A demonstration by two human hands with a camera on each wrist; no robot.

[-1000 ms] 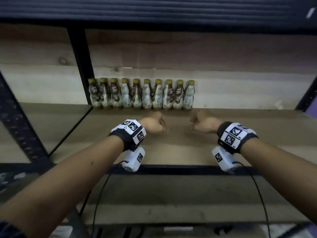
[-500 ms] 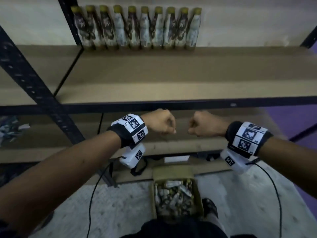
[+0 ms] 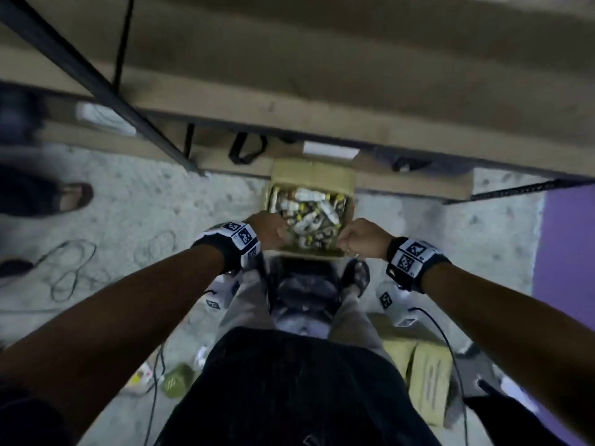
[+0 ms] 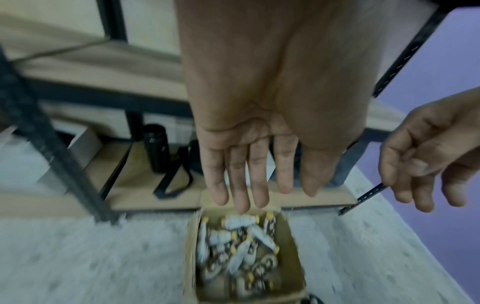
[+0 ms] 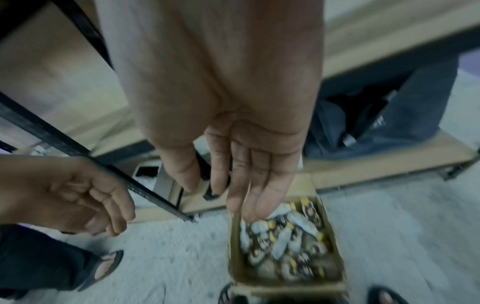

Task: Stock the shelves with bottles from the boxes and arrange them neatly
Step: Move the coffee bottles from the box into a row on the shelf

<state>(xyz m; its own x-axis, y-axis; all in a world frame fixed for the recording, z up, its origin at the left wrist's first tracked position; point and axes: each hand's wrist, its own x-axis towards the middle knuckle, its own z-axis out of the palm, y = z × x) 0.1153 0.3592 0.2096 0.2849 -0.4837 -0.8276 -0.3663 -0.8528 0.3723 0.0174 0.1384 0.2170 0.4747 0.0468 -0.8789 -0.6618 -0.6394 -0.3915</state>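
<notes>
Head view: cardboard box (image 3: 347, 183) on the floor (image 3: 154, 204), its far end butted against the front edge of the bottom shelf (image 3: 415, 185). It is full of bottles (image 3: 309, 217) lying jumbled, white and brown bodies, yellow caps. Left hand (image 3: 269, 228) over the box's left edge, right hand (image 3: 362, 238) over its near right corner. Both seen from the back, finger pose not clear here. Person's sandalled foot (image 3: 355, 275) just behind the box's near edge.

Left wrist view: left hand (image 4: 262, 148) flat, fingers (image 4: 258, 174) straight and pointing down at the box (image 4: 292, 242), holding nothing. Tips are above its far edge, clear of the bottles (image 4: 241, 246). Right hand (image 4: 426, 156) at frame right, fingers loosely bent, empty. Black cylinder (image 4: 155, 148) and a black strap (image 4: 171, 181) on the bottom shelf behind the box.

Right wrist view: right hand (image 5: 239, 156) relaxed, fingers (image 5: 262, 183) nearly straight, nothing in them, tips above the box's (image 5: 335, 242) far left corner. Bottles (image 5: 283, 240) blurred. Left hand (image 5: 85, 195) at frame left, loosely open, empty.
</notes>
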